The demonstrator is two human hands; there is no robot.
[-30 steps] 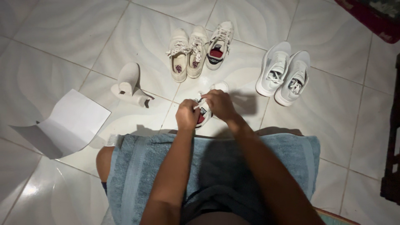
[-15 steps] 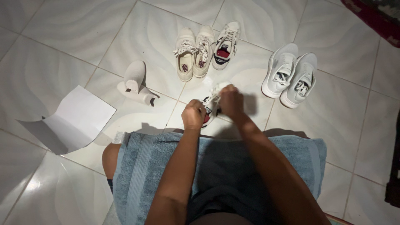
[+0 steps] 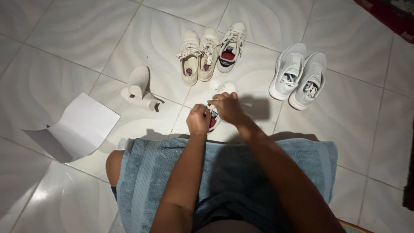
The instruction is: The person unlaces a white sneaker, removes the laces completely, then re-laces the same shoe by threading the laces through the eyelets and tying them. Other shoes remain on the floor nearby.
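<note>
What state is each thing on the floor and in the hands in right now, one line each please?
Left hand: closed on the held sneaker's near end.
Right hand: gripping the held sneaker from above.
Held sneaker: white, toe pointing away, mostly hidden by the hands.
Cream sneaker pair: side by side, laced, on the tile.
Single sneaker: beside the cream pair, red lining showing.
White sneaker pair: side by side, angled.
Paper sheet: partly folded.
Blue towel: draped over the lap.

Shoe pairs (image 3: 202,58) ahead and paper (image 3: 82,127) leftward; bare tiled floor (image 3: 64,47) between.
</note>
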